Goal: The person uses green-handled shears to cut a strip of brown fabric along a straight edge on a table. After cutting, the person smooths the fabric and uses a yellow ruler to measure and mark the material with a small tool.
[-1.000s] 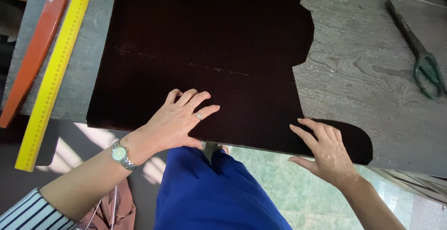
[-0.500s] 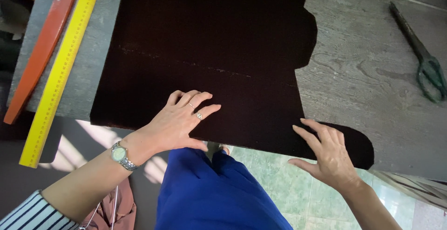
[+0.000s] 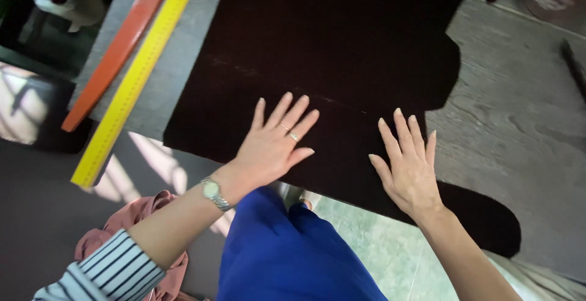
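Note:
A large piece of very dark brown fabric (image 3: pixel 342 51) lies spread flat on a grey wooden table (image 3: pixel 519 130). My left hand (image 3: pixel 274 142), with a ring and a wristwatch, rests palm down on the cloth near its front edge, fingers spread. My right hand (image 3: pixel 409 167) also lies flat on the cloth, a little to the right, fingers apart. Neither hand holds anything. A faint chalk line runs across the fabric just beyond my fingertips.
A long yellow ruler (image 3: pixel 137 75) and an orange curved ruler (image 3: pixel 119 48) lie side by side along the table's left part. A dark tool tip (image 3: pixel 574 63) shows at the right edge. My blue trousers (image 3: pixel 287 252) and pink cloth (image 3: pixel 134 228) lie below the table edge.
My right hand has moved from the fabric's front right edge inward and up onto the cloth, closer to my left hand. The view has shifted, so the scissors are mostly out of frame.

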